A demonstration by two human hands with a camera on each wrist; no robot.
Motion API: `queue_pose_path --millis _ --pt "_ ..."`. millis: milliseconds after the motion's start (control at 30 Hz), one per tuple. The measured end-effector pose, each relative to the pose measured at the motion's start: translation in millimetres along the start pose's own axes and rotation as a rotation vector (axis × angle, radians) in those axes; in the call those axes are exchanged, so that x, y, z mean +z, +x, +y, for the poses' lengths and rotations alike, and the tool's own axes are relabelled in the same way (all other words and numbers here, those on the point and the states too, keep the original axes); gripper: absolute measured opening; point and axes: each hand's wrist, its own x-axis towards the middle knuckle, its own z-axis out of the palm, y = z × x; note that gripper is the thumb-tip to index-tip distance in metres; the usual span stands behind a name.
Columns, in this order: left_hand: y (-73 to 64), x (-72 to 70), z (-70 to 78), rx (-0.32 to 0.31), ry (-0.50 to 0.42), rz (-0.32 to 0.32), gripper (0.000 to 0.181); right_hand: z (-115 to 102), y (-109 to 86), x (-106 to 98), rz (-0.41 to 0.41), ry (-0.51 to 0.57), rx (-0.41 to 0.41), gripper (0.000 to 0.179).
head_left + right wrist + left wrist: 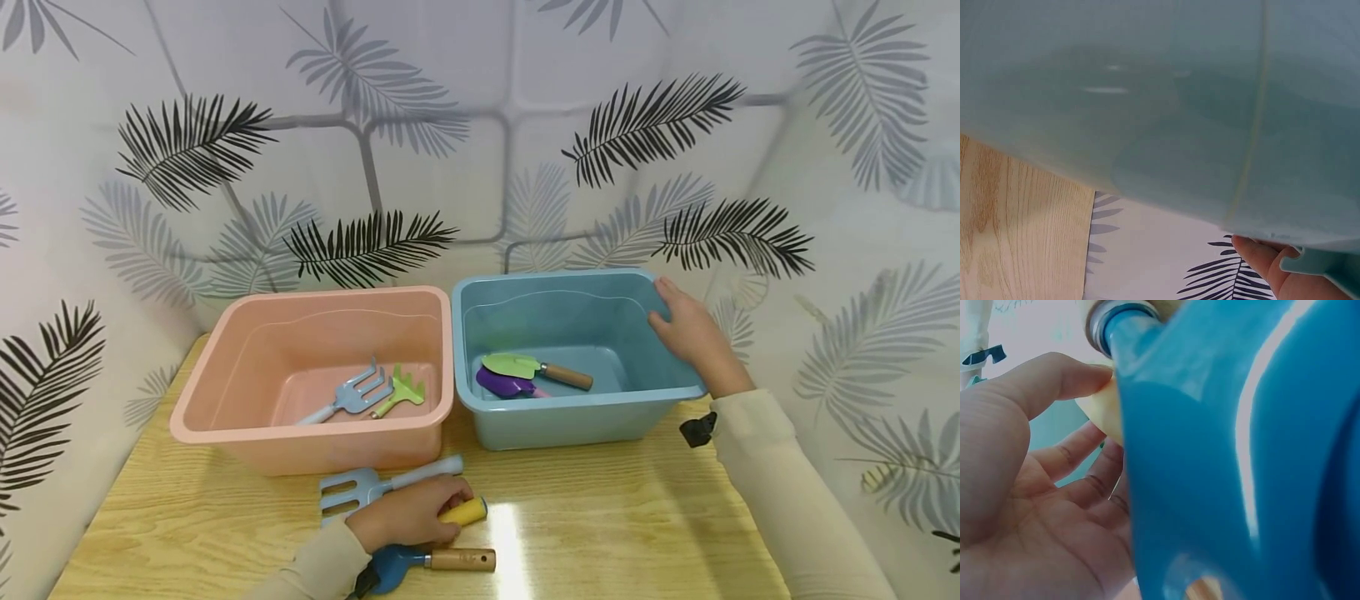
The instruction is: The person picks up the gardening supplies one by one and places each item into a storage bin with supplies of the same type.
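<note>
Head view: I see the left hand (408, 510) pinching the yellow handle (468, 511) between fork (366, 483) and blue tool (392, 568), its long axis running rightward, slightly away; ahead-right lies the blue bin (562, 427), its right rim gripped by the right hand (692, 332).

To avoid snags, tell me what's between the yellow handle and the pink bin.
Beyond the yellow handle in the left hand lies a light-blue fork on the table, then the front wall of the pink bin.

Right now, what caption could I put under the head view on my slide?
The left hand grips a yellow handle; the right hand holds a blue tub with a green trowel inside.
</note>
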Motion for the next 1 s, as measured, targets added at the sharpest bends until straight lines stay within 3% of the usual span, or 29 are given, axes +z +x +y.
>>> queue_pose_path --millis 233,533,1000 --pt "-0.9 -1.3 -0.9 -0.011 0.015 0.015 0.030 1 1.1 1 -0.004 0.006 -0.002 0.061" --pt "-2.5 -4.2 -2.1 -0.040 0.065 0.118 0.032 -1 0.6 1 -0.002 0.004 0.005 0.061" --pt "-7.9 -28.6 15.5 0.034 -0.093 0.246 0.039 0 1.0 1 0.003 0.003 0.010 0.060"
